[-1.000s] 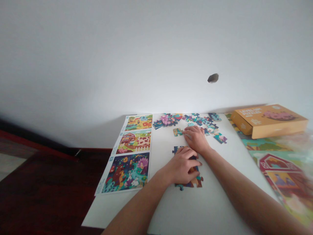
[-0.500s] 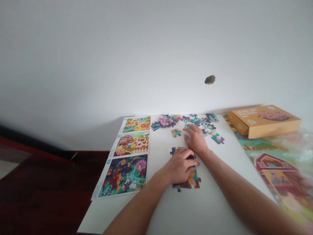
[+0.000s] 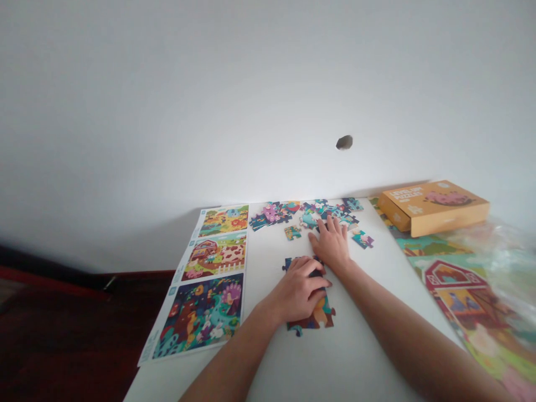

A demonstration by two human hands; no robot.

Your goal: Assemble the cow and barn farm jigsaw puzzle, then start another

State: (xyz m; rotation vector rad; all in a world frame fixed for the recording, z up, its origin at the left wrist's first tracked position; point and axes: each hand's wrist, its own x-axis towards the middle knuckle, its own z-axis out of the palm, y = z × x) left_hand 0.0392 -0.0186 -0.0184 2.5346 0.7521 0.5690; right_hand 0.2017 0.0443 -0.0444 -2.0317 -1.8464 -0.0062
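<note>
Joined puzzle pieces (image 3: pixel 320 317) with dark blue, brown and orange parts lie on the white table. My left hand (image 3: pixel 298 287) rests over them, fingers apart, covering much of their upper part. Farther up, my right hand (image 3: pixel 332 241) lies with spread fingers at the near edge of a heap of loose pieces (image 3: pixel 321 209); its fingertips touch or cover some of them. One loose piece (image 3: pixel 292 233) sits left of my right hand, and another (image 3: pixel 363 239) lies to its right. A further cluster of pieces (image 3: pixel 271 214) is at the back left.
A reference sheet (image 3: pixel 250 279) with three pictures lies on the left. An orange puzzle box (image 3: pixel 444 206) stands at the back right, above a large farm picture (image 3: pixel 454 285) and clear plastic wrap (image 3: pixel 508 251). The wall (image 3: pixel 251 111) rises behind the table (image 3: pixel 335 368).
The view has shifted, so most things sit farther left. My right hand has moved within the loose pieces, its fingers now pointing more forward. My left hand stays over the joined pieces.
</note>
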